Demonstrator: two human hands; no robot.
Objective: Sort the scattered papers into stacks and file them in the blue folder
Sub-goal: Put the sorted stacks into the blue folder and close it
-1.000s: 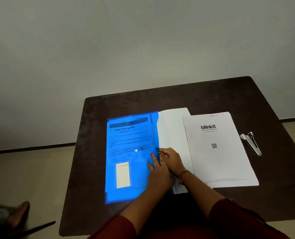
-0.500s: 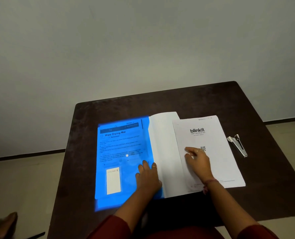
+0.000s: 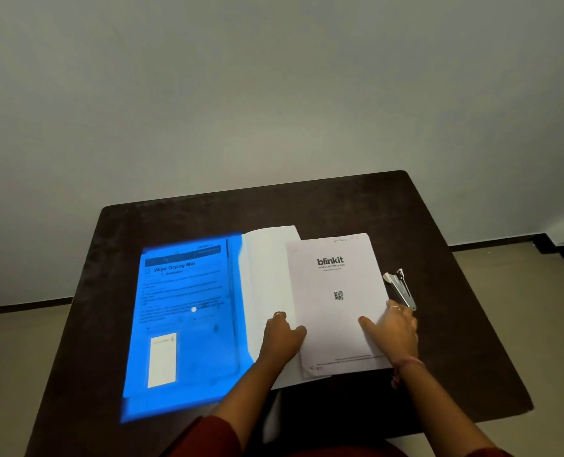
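Observation:
The blue folder [image 3: 188,324] lies open on the dark table [image 3: 455,341]. Its clear blue flap covers a "Wipe Drying Mat" sheet, and a white page [image 3: 264,285] fills its right half. A stack of papers headed "blinkit" [image 3: 333,311] lies partly over that white page. My left hand [image 3: 282,338] holds the stack's left edge, fingers curled, thumb against the paper. My right hand [image 3: 394,331] grips the right edge, with the thumb on top and the fingers at the side.
A metal stapler [image 3: 401,288] lies on the table just right of the blinkit stack, close to my right fingers. The table's far edge meets a plain wall. Tiled floor shows on both sides.
My left hand left the blue flap and went to the blinkit stack's left edge. My right hand slid from the top of the page to its right edge. The stack now overlaps the white page more.

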